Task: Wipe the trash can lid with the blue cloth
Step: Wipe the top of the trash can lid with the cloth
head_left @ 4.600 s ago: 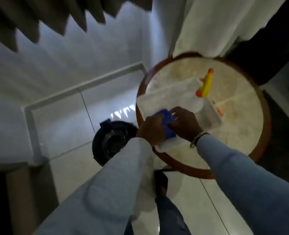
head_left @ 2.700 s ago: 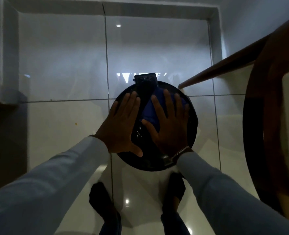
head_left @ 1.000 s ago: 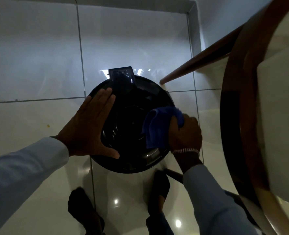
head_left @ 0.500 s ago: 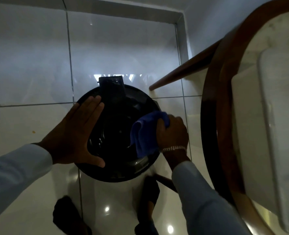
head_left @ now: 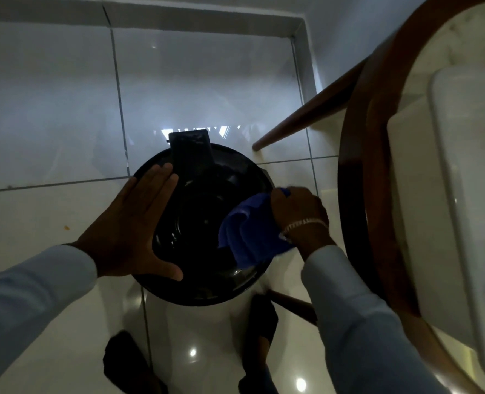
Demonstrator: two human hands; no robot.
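1. Trash can lid (head_left: 207, 211), black and round, is seen from above in the middle; the can stands on the glossy tiled floor (head_left: 50, 217), close to the round counter (head_left: 358, 211).
2. At the right, the counter with a brown wooden rim fills the whole side of the view. A white tray (head_left: 434, 223) lies on top of it, and its edge is well above the right arm.
3. One wooden leg (head_left: 306, 115) of the counter slants down to the floor just beyond the lid on its far right, and a second leg (head_left: 292, 305) passes near the lid on its near right.
4. Both arms wear light sleeves (head_left: 22, 297).
5. Left hand (head_left: 133, 231) is released and flat, palm down, fingers together and thumb spread, and it presses on the left part of the lid.
6. Right hand (head_left: 298, 211) is clenched around the blue cloth (head_left: 249, 234) at the right rim of the lid, between the can and the counter, with a bracelet (head_left: 303, 224) on the wrist.
7. Blue cloth is bunched and lies on the right side of the lid.
8. A black rectangular hinge piece (head_left: 191, 152) sticks out at the far edge of the lid.
9. Dark feet (head_left: 259, 317) show below the can.
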